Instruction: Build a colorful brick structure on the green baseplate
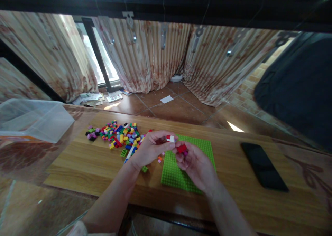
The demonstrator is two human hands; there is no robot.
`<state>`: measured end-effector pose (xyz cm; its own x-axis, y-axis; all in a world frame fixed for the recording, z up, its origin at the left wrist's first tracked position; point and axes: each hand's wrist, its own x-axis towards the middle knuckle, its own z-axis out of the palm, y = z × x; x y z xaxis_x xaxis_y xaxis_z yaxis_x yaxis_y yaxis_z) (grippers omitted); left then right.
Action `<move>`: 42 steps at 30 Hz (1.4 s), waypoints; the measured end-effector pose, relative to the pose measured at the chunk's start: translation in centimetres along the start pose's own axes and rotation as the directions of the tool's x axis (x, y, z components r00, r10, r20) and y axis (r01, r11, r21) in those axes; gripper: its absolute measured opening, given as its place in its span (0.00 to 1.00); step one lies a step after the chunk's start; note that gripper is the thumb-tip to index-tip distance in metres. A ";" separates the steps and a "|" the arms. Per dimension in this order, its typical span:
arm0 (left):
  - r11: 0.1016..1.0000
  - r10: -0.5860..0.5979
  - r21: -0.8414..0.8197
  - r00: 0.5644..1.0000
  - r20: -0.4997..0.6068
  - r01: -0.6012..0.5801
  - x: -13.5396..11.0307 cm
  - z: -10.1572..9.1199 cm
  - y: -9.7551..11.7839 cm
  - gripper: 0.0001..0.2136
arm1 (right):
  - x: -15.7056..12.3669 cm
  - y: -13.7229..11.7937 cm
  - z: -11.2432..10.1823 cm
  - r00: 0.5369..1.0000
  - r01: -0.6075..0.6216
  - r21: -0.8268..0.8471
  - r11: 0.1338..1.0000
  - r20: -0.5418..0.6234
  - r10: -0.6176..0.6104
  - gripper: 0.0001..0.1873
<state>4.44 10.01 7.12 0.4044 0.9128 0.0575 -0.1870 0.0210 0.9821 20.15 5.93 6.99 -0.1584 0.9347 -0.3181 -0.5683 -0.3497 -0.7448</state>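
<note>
My left hand (153, 148) pinches a small white and red toy brick piece (170, 138) between thumb and fingers. Close beside it, my right hand (194, 163) is closed on a red toy brick (181, 148), with a bit of magenta brick (185, 153) showing under it. Both hands are raised above the left part of a green studded baseplate (204, 146). Whether the pieces in the two hands touch, I cannot tell. Left of my left hand spreads a loose pile of many-coloured toy bricks (120, 138). A lime green brick (144, 169) lies near my left wrist.
A clear plastic bin (36, 120) stands at the table's left end. A black phone (263, 166) lies on the wooden table (85, 170) at the right. Beyond are curtains (166, 56), papers (89, 98) on the tiled floor and a dark covered object (298, 84).
</note>
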 end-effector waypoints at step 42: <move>0.575 0.476 0.723 0.875 0.086 -0.383 0.1 0.8 -2.0 0.07 | 0.8 1.1 -0.3 0.960 0.172 -0.413 0.894 -0.132 -0.246 0.16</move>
<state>5.59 9.74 5.35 0.3417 0.7741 0.5329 0.3843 -0.6326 0.6724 19.63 6.30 5.73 0.0946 0.9752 -0.1999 -0.2021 -0.1778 -0.9631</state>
